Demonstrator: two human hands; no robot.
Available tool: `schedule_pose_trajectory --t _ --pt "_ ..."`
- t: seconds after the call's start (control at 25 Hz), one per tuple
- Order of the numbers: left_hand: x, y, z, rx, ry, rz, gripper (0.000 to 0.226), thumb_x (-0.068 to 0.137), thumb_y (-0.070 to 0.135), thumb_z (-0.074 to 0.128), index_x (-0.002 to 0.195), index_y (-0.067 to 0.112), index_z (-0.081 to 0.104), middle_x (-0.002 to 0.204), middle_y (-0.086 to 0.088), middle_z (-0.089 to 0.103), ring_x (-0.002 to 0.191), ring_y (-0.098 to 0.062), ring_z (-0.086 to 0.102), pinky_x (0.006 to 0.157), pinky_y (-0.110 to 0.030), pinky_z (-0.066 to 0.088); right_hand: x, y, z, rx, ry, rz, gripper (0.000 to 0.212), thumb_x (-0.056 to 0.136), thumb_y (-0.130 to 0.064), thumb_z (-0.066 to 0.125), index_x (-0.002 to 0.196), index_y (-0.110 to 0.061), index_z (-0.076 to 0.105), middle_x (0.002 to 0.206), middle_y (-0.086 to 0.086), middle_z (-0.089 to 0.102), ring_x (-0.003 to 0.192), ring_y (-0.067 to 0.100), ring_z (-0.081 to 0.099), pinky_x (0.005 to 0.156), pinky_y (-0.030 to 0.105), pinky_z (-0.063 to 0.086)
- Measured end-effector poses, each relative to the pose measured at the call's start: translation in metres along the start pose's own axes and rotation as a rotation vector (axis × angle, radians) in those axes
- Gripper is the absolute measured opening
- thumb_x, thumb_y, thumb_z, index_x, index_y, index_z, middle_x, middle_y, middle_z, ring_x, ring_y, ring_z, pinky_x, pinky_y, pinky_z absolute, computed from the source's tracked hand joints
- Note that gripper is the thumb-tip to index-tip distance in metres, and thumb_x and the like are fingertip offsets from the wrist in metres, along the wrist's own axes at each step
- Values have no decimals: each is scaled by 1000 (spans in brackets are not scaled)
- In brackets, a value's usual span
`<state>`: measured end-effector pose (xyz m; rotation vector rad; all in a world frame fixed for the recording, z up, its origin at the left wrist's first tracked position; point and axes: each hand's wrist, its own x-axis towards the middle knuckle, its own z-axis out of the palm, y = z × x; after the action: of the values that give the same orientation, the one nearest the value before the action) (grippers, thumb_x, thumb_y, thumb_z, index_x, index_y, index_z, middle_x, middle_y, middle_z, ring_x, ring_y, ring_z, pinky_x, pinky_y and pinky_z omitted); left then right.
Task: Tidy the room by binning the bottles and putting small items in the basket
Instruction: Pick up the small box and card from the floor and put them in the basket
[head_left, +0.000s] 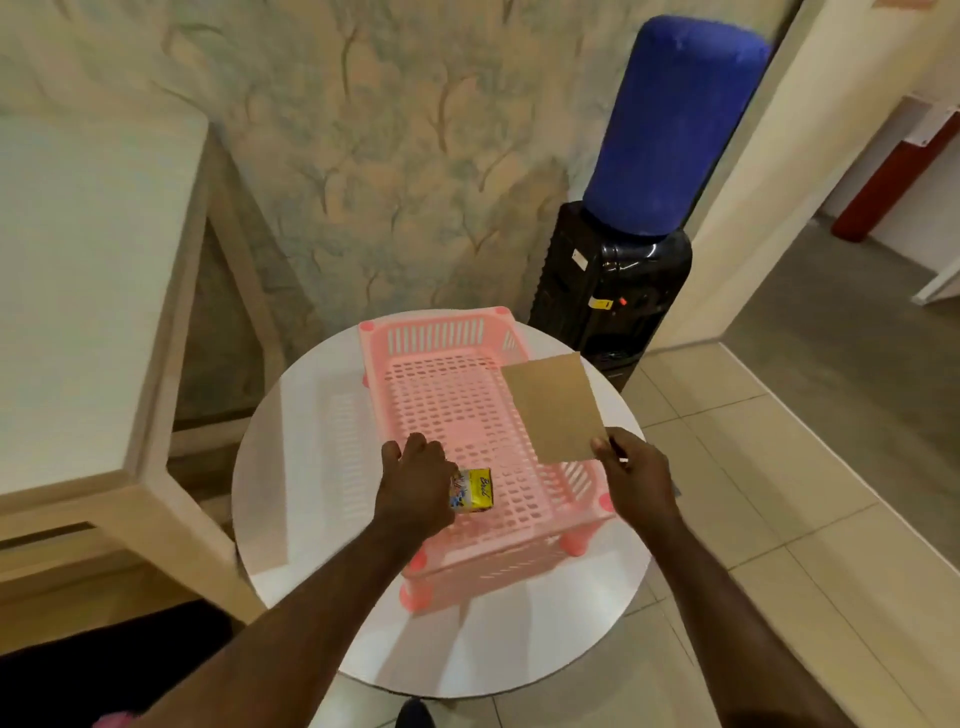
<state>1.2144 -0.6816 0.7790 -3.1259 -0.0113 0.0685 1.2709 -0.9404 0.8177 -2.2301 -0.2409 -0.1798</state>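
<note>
A pink slotted plastic basket (441, 332) stands on a round white table (306, 415). My left hand (415, 478) hovers over the basket's near left part and grips a small yellow packet (475, 491) with its fingers curled round it. My right hand (634, 478) pinches the near corner of a flat brown card (553, 405), which is held tilted above the basket's right side. The basket's floor looks bare apart from what my hands cover.
A black water dispenser (613, 291) with a blue-covered bottle (675, 124) stands behind the table to the right. A pale wooden table (78, 270) fills the left. Tiled floor (779, 493) lies to the right, leading to a doorway.
</note>
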Motion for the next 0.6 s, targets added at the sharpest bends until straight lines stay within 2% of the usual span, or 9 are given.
schedule_pose_trajectory --t 0.04,0.12,0.32,0.44,0.52,0.6 --pt "2 -1 2 22 -26 5 38 69 41 67 103 24 63 104 3 56 110 -23 41 84 -41 22 13 2 -2 -84 -63 -23 16 96 -14 55 95 -8 70 81 -4 67 73 15 60 61 7 41" --pt "2 -5 8 55 -81 -7 39 72 42 68 105 22 63 106 0 55 113 -25 40 89 -44 24 35 5 -4 -233 -247 -58 18 97 -16 54 87 -8 67 78 1 67 72 21 59 63 23 44" --pt "3 -9 15 84 -220 -104 54 69 49 74 114 22 62 114 1 57 120 -25 37 102 -50 21 85 5 6 -462 -673 -76 24 94 -20 53 73 -30 54 74 -11 59 75 18 56 63 29 37" --pt "2 -6 15 88 -294 -139 65 67 53 76 122 23 60 129 -1 51 132 -26 28 110 -56 12 113 6 21 -723 -837 -168 13 94 -25 52 90 -27 65 92 -8 61 91 15 49 79 34 31" --pt "1 0 15 84 -338 -174 70 65 55 77 125 24 58 140 -4 43 141 -28 17 112 -60 2 124 8 35 -886 -937 -250 17 92 -26 52 101 -25 66 104 -5 63 100 19 49 87 41 29" --pt "3 6 15 78 -342 -210 72 64 56 77 126 26 58 147 -4 38 145 -29 10 110 -64 -6 130 8 50 -985 -1032 -327 14 90 -23 52 97 -24 65 101 -3 62 102 21 51 90 44 28"
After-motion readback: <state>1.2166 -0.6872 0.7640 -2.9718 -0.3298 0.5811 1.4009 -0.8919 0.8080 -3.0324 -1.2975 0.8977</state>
